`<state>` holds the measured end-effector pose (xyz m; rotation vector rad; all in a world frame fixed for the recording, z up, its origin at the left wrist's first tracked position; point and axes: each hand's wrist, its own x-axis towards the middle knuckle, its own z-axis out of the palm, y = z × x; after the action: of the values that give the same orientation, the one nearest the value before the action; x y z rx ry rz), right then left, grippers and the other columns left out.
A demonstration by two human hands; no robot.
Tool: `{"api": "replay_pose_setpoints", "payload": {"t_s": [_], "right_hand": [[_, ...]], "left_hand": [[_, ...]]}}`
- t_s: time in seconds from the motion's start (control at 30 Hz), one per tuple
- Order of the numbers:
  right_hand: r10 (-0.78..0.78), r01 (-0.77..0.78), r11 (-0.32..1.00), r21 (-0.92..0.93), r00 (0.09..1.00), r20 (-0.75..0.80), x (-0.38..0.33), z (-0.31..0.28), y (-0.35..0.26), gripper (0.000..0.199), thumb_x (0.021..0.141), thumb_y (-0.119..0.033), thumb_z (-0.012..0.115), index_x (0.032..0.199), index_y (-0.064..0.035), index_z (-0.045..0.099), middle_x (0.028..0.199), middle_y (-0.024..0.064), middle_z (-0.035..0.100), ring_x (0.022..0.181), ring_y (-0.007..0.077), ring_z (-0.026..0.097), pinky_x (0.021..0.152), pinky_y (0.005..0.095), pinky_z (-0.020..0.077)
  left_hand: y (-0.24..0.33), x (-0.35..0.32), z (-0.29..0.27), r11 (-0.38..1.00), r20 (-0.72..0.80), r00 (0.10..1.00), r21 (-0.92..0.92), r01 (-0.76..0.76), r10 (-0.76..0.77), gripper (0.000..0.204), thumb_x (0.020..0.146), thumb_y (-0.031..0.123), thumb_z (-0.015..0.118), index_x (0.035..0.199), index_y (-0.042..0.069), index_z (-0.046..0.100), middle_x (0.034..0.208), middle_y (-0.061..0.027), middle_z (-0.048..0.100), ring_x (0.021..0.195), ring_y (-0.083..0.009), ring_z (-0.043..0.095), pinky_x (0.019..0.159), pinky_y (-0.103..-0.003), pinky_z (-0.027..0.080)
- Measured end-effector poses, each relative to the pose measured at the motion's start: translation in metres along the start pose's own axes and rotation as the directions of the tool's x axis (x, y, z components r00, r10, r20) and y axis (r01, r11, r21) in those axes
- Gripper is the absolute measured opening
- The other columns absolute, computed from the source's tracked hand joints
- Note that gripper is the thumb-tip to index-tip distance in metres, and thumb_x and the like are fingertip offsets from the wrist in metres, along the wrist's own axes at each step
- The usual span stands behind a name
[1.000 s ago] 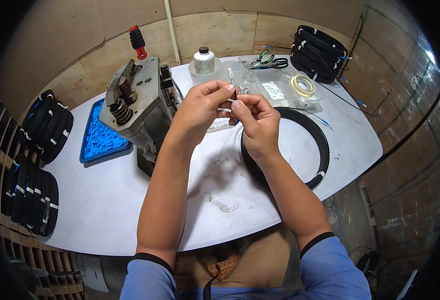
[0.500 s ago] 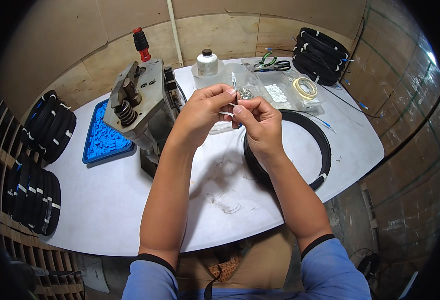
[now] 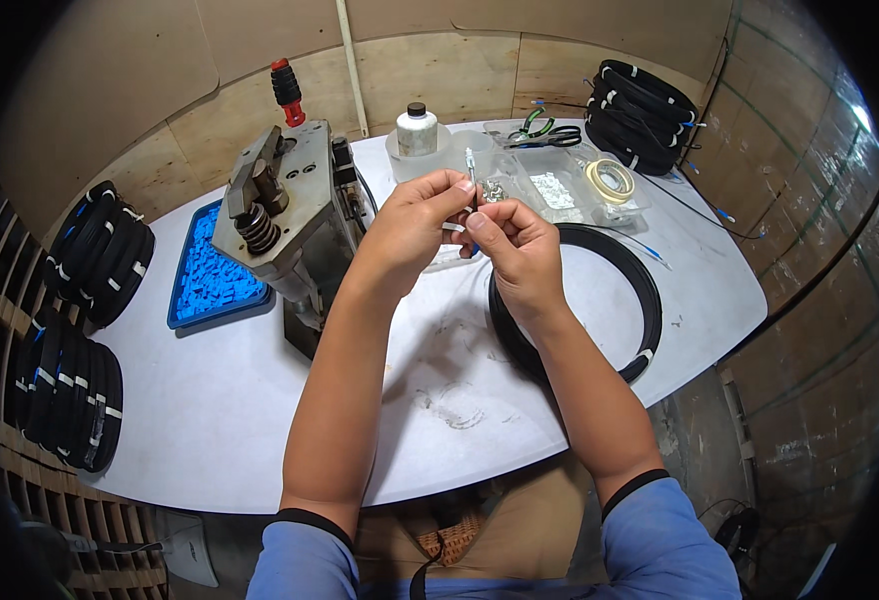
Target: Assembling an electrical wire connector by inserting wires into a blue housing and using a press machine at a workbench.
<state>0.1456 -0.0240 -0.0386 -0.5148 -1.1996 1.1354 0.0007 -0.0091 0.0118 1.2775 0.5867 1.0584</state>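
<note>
Both of my hands meet over the middle of the table, around one end of a thin black cable (image 3: 475, 199). My left hand (image 3: 412, 228) pinches this end between thumb and fingers; a pale connector tip (image 3: 471, 161) sticks up above the fingertips. Just below, my right hand (image 3: 522, 256) grips the same cable with thumb and bent fingers. Between the hands shows a small white strip (image 3: 453, 227), partly covered by fingers. A bit of blue peeks out under the right thumb. Beneath my right forearm lies a coil of black cable (image 3: 650, 318) with a white band.
At left stand a metal press (image 3: 305, 185) and a blue tray (image 3: 182, 319) of small blue parts. Behind the hands are a white bottle (image 3: 418, 132), clear bins, a tape roll (image 3: 612, 180) and pliers (image 3: 535, 127). Stacked cable coils (image 3: 642, 112) stand back right; more coils (image 3: 100, 255) sit left.
The grip on the cable end looks nearly the same. The whole view has shifted very slightly, and the fingers have moved only a little.
</note>
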Motion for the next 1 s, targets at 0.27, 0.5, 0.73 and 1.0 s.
{"api": "replay_pose_setpoints", "payload": {"t_s": [0.27, 0.5, 0.73, 1.0], "right_hand": [[-0.078, 0.075, 0.996, -0.055, 0.996, -0.052, -0.003, 0.001, 0.0, 0.011, 0.09, -0.009, 0.064, 0.093, 0.0012, 0.061, 0.083, 0.0071, 0.067, 0.075, 0.0115, 0.065, 0.066, 0.0242, 0.0535], [-0.125, 0.117, 0.991, -0.067, 0.984, -0.124, -0.004, 0.004, 0.0, 0.01, 0.09, -0.009, 0.063, 0.09, -0.0003, 0.06, 0.08, 0.0061, 0.066, 0.07, 0.0104, 0.064, 0.064, 0.0232, 0.0535], [-0.151, 0.142, 0.987, -0.07, 0.978, -0.143, -0.007, 0.006, -0.001, 0.01, 0.09, -0.009, 0.064, 0.087, -0.0002, 0.059, 0.079, 0.0065, 0.066, 0.07, 0.0096, 0.063, 0.063, 0.0228, 0.0541], [-0.217, 0.2, 0.973, -0.114, 0.963, -0.161, -0.009, 0.005, 0.001, 0.009, 0.088, -0.006, 0.065, 0.086, 0.0001, 0.059, 0.077, 0.007, 0.066, 0.068, 0.009, 0.063, 0.063, 0.0222, 0.054]], "left_hand": [[-0.001, 0.0, 0.002, 1.0, -0.016, 1.0, 0.018, -0.012, 0.013, 0.015, 0.094, 0.02, 0.055, 0.089, 0.007, 0.06, 0.086, 0.0006, 0.059, 0.079, -0.0082, 0.056, 0.071, -0.024, 0.046], [-0.005, 0.001, 0.005, 0.999, 0.005, 1.0, 0.032, -0.007, 0.007, 0.015, 0.094, 0.021, 0.057, 0.089, 0.006, 0.061, 0.08, 0.0015, 0.058, 0.075, -0.0068, 0.054, 0.069, -0.023, 0.045], [-0.003, 0.0, 0.011, 0.999, -0.003, 1.0, 0.049, 0.004, -0.004, 0.016, 0.094, 0.021, 0.056, 0.09, 0.006, 0.061, 0.081, 0.002, 0.058, 0.076, -0.0069, 0.053, 0.07, -0.024, 0.045], [-0.005, 0.001, 0.009, 0.999, 0.023, 0.999, 0.047, 0.024, -0.025, 0.016, 0.094, 0.02, 0.055, 0.092, 0.006, 0.061, 0.082, 0.0012, 0.058, 0.078, -0.0075, 0.054, 0.072, -0.024, 0.044]]}}
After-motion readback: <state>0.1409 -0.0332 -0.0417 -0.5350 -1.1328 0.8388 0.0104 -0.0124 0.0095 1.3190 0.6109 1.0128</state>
